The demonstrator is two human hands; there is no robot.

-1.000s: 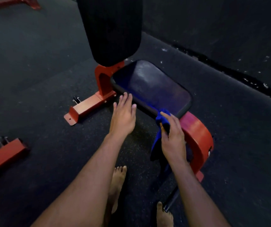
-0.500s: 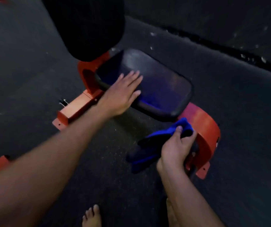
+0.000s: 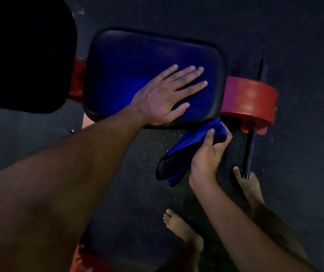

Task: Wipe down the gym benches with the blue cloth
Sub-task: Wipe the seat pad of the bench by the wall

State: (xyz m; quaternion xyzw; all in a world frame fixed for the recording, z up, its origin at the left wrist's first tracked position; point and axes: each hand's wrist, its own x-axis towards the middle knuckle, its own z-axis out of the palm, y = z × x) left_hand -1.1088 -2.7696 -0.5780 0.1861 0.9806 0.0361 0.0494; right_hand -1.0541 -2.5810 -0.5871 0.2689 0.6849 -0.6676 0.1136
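Note:
The dark padded bench seat lies below me on a red metal frame. My left hand rests flat on the seat's near half, fingers straight and spread toward the right. My right hand grips the blue cloth just below the seat's near right corner. The cloth's top touches that corner and the rest hangs down over the floor. The black back pad rises at the upper left.
Dark speckled rubber floor lies all around. My two bare feet stand near the bench, the right one beside a thin black bar under the red frame. Another red frame piece shows at the bottom edge.
My left hand slid from the seat's near edge onto its middle. My right hand dropped off the seat corner with the cloth, then came back up to it. My head moved over the bench.

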